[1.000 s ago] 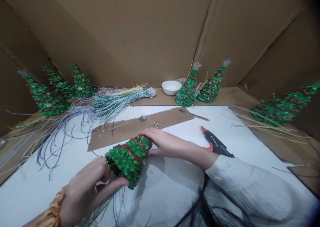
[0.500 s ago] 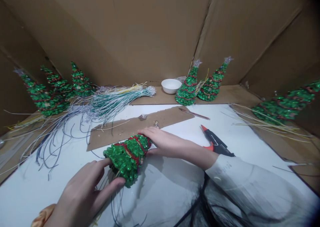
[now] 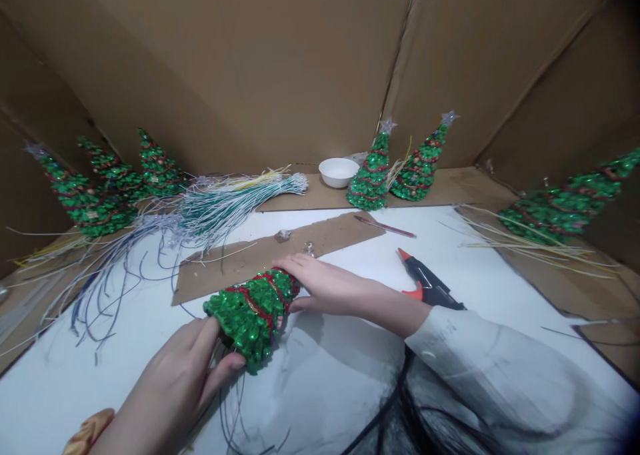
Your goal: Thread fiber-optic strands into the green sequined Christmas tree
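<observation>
The sequined tree (image 3: 251, 319) has been rolled slightly and is held at its base by the half-open left hand (image 3: 173, 375), its tip clasped under the right hand (image 3: 320, 288).

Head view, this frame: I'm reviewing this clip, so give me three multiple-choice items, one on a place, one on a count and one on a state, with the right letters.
1. Where does the hot glue gun lie relative to the cardboard strip?
A. On top of the strip
B. On the white board, right of the strip
C. Under the strip

2. How many sequined trees stand just right of the white bowl?
A. One
B. Three
C. Two

3. How is the green sequined tree positioned?
A. On its side, held by the left hand and right hand
B. Upright on the strip
C. Upside down in the bowl

Answers:
1. B: the gun lies apart from the strip, near the right hand.
2. C: two trees stand side by side there.
3. A: both hands grasp it, its wide base toward the left hand.
</observation>
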{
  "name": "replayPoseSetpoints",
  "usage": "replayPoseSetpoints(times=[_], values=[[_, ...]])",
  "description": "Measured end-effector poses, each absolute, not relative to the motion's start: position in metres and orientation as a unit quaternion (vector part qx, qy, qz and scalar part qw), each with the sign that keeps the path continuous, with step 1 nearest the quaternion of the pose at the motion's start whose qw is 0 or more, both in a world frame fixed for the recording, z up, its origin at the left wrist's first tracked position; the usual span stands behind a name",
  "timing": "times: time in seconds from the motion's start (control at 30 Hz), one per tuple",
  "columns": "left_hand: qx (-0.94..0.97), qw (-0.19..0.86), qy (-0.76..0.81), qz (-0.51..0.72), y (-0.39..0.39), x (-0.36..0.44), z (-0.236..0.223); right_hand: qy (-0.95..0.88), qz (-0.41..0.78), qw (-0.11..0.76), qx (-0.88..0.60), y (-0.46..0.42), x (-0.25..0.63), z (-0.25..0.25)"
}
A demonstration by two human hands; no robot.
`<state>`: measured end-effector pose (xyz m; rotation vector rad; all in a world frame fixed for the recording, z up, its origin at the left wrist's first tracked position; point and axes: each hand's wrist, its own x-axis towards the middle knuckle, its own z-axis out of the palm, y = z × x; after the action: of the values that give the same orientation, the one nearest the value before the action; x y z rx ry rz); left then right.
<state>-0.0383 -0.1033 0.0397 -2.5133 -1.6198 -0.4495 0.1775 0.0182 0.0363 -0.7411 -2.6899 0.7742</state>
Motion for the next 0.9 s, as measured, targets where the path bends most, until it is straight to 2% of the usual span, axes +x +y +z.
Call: replayPoseSetpoints(times=[0.67,0.9], values=[[-0.839,-0.053,-0.517,-0.157,-0.108,-0.030,0.038,-0.917,0.275,0.121,-0.261,0.016,0.177,0.039],[-0.819,-0.094,-0.528,-0.205,-0.110,-0.022,0.039,-0.916,0.273,0.115,-0.270,0.015,0.177,0.039]])
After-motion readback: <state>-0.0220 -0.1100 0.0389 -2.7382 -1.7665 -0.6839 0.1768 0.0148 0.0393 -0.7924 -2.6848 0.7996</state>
